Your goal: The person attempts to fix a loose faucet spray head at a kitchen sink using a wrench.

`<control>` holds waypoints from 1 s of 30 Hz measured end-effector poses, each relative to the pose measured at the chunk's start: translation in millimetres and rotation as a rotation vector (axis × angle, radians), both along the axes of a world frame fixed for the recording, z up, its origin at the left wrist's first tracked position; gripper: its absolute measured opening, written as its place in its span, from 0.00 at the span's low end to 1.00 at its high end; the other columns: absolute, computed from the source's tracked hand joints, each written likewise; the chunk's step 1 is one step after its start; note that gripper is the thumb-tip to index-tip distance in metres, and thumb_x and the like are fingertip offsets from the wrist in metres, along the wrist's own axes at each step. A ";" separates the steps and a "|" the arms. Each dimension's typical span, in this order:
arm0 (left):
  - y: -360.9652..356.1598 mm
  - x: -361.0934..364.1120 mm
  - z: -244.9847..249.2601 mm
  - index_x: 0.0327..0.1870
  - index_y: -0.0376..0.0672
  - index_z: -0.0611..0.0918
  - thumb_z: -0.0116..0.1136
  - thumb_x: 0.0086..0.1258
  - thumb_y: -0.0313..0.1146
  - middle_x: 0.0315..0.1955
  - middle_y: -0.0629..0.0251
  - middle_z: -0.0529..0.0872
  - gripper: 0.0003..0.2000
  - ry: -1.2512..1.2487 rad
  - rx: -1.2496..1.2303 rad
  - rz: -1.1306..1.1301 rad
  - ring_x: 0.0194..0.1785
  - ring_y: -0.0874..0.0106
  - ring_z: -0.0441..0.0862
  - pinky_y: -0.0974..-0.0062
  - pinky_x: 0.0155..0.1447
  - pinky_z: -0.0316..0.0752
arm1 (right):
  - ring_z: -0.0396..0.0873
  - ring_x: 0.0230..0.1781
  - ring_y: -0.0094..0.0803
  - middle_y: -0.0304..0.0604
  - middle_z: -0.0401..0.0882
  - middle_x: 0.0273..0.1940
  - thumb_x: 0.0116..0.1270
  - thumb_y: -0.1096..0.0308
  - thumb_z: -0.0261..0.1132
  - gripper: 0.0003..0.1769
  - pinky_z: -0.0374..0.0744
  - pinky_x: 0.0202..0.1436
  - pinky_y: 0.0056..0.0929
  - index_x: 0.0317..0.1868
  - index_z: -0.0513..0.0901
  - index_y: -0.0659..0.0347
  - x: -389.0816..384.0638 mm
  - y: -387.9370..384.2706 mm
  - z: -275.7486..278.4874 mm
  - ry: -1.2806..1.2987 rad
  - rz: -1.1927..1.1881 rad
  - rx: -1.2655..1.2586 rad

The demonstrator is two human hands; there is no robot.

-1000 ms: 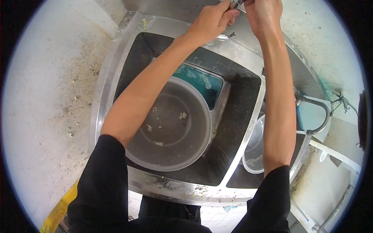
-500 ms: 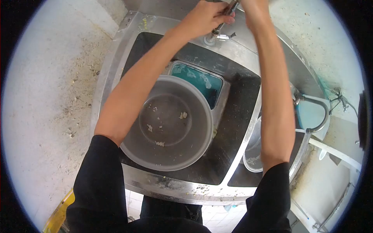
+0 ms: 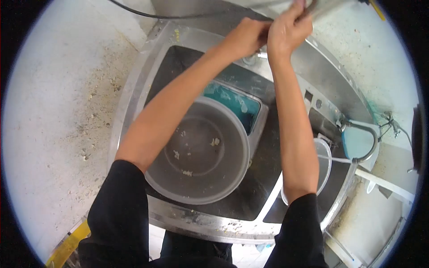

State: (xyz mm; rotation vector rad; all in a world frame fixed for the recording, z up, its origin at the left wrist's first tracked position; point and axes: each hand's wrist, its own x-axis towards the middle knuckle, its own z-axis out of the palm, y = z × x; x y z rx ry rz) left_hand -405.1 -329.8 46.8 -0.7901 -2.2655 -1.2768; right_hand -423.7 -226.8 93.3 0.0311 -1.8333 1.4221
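Note:
At the back of the sink, my left hand (image 3: 250,38) is closed around the faucet pipe, just above the metal tap base (image 3: 250,59); its fingertips are partly hidden behind my right hand. My right hand (image 3: 289,35) is beside and above it, its fingers curled on a blurred metal pipe (image 3: 328,8) that runs off toward the top right. Below my forearms, a large grey round tub (image 3: 201,129) sits in the left basin with several pale food scraps on its bottom. A teal-coloured rectangular container (image 3: 232,100) is partly behind the tub.
A dark hose (image 3: 178,17) crosses the top. In the right basin is a clear round container (image 3: 324,174), partly behind my right forearm. A curved spout (image 3: 373,138) points over that basin, with a thin pale streak, like water, at its mouth. The left wall (image 3: 67,116) is stained.
My right hand has come down and left, nearer my left hand. The dark hose and blurred pipe have entered the top of view. The view has shifted slightly, and the streak at the spout now shows.

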 end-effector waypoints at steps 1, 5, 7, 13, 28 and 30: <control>0.8 1.3 2.5 0.49 0.38 0.85 0.60 0.62 0.24 0.38 0.44 0.87 0.14 -0.030 -0.012 -0.001 0.44 0.45 0.86 0.56 0.49 0.79 | 0.74 0.30 0.30 0.44 0.80 0.29 0.77 0.56 0.60 0.22 0.74 0.38 0.35 0.40 0.81 0.73 2.3 -5.7 3.4 0.024 0.008 -0.011; -15.1 -1.4 21.7 0.53 0.35 0.83 0.60 0.61 0.23 0.41 0.40 0.87 0.17 -0.248 -0.065 -0.103 0.49 0.45 0.85 0.58 0.53 0.79 | 0.71 0.27 0.33 0.47 0.77 0.26 0.79 0.58 0.58 0.20 0.72 0.35 0.37 0.39 0.77 0.71 17.5 -25.8 10.8 0.134 -0.051 -0.059; -25.9 5.4 28.1 0.53 0.31 0.81 0.60 0.62 0.22 0.52 0.41 0.86 0.16 -0.275 -0.070 -0.215 0.51 0.50 0.86 0.61 0.56 0.78 | 0.72 0.26 0.38 0.51 0.77 0.26 0.78 0.58 0.58 0.19 0.73 0.35 0.40 0.38 0.75 0.69 18.0 -27.3 13.5 0.177 -0.061 -0.042; -47.4 42.3 78.9 0.57 0.34 0.80 0.53 0.78 0.32 0.63 0.52 0.79 0.14 -0.039 0.339 -0.161 0.53 0.62 0.85 0.64 0.59 0.77 | 0.67 0.21 0.35 0.47 0.71 0.21 0.80 0.56 0.57 0.20 0.69 0.30 0.40 0.39 0.76 0.67 17.2 -22.3 17.9 -0.022 0.011 -0.042; -76.1 8.7 105.4 0.71 0.43 0.74 0.51 0.80 0.34 0.62 0.61 0.82 0.20 -0.415 0.327 -0.096 0.61 0.67 0.81 0.65 0.67 0.74 | 0.63 0.15 0.21 0.32 0.64 0.14 0.74 0.57 0.64 0.24 0.60 0.20 0.28 0.21 0.74 0.61 -1.4 0.7 21.6 -0.362 0.635 -0.203; -58.7 14.3 102.2 0.72 0.49 0.75 0.58 0.74 0.27 0.67 0.66 0.80 0.24 0.046 0.235 -0.227 0.63 0.70 0.80 0.68 0.67 0.75 | 0.61 0.14 0.19 0.30 0.62 0.14 0.73 0.57 0.64 0.23 0.55 0.17 0.26 0.19 0.71 0.55 -7.1 15.4 28.7 -0.447 0.848 -0.244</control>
